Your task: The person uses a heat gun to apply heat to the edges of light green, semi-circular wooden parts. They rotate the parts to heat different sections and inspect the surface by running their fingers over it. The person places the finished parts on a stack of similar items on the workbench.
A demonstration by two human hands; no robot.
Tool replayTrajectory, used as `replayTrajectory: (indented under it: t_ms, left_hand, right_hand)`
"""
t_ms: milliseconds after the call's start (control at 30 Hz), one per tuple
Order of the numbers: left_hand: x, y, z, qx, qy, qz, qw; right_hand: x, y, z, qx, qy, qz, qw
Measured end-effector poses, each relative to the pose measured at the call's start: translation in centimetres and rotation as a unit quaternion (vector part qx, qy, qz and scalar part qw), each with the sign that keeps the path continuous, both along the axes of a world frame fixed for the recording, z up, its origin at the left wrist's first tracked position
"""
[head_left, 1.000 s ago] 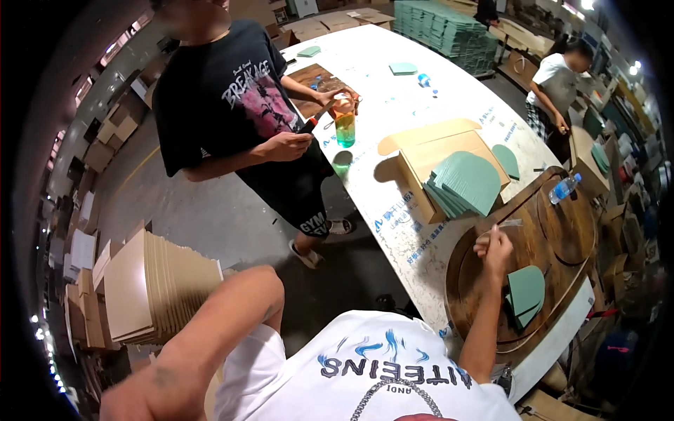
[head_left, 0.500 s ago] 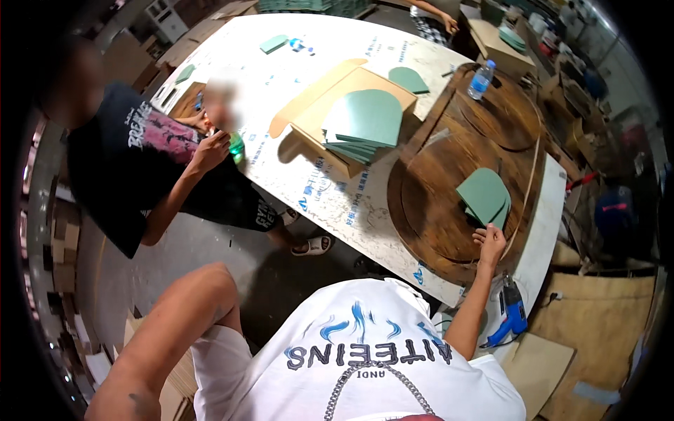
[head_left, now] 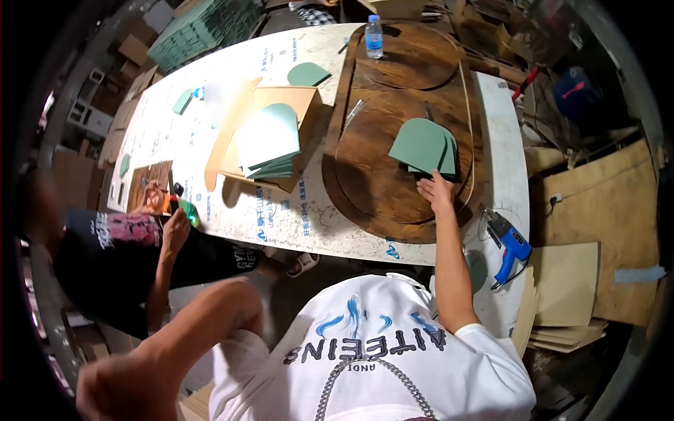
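My right hand point(head_left: 437, 192) reaches to the near edge of a few overlapping green arch-shaped sheets point(head_left: 421, 146). Its fingers are apart, and one fingertip touches or nearly touches the sheets' lower edge. Beneath them lies a dark brown wooden board point(head_left: 372, 189) with rounded ends and a raised rim. My left arm is bent, with its elbow towards the table; my left hand point(head_left: 105, 386) is blurred at the lower left, its fingers not readable. A fanned stack of similar green sheets point(head_left: 270, 140) rests on an open cardboard box point(head_left: 307, 105) left of the board.
A blue heat gun point(head_left: 514, 245) lies at the table's right edge. A water bottle point(head_left: 374, 38) stands on the board's far end. At the left, a person in a dark shirt point(head_left: 112, 259) holds something small over the white table point(head_left: 281, 217). Brown sheets point(head_left: 565, 281) are piled at right.
The view has swung right, so the table sits farther left. My right hand's fingers have spread somewhat at the green sheets, which look more fanned. My left arm has shifted.
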State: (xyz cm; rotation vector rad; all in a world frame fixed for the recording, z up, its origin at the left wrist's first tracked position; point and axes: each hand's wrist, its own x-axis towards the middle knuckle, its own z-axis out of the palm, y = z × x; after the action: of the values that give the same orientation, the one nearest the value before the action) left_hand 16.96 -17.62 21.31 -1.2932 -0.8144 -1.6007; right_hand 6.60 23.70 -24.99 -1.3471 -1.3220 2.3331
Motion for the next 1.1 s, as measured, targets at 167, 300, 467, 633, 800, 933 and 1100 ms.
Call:
replayTrajectory:
  t_ms: [167, 300, 467, 633, 800, 933, 1100]
  left_hand:
    - [-4.9, 7.0, -6.5, 0.094, -0.335, -0.436, 0.83]
    - [-10.1, 14.8, -16.5, -0.151, -0.588, 0.013, 0.794]
    - [-12.3, 16.6, -26.5, -0.234, -0.735, -0.072, 0.633]
    - [-12.2, 18.2, -34.1, -0.192, -0.819, -0.271, 0.469]
    - [-10.4, 23.9, -28.7, -0.2, -0.786, -0.288, 0.509]
    - [-10.4, 26.0, -25.4, -0.166, -0.766, -0.241, 0.572]
    - [-10.3, 26.8, -23.1, -0.102, -0.771, -0.228, 0.586]
  right_hand:
    - [-2.5, -1.4, -1.5, -0.096, 0.034, 0.004, 0.995]
    - [-0.2, 0.4, -2.6, -0.002, 0.037, 0.067, 0.997]
    - [1.9, 0.2, 2.6, 0.019, 0.162, 0.038, 0.986]
    - [8.2, 2.1, 9.0, 0.021, 0.227, 0.163, 0.96]
    - [12.7, 4.8, 12.2, 0.028, 0.306, 0.321, 0.896]
    - [14.2, 6.2, 15.6, 0.083, 0.294, 0.238, 0.922]
    - [14.3, 7.1, 19.2, 0.143, 0.366, 0.24, 0.888]
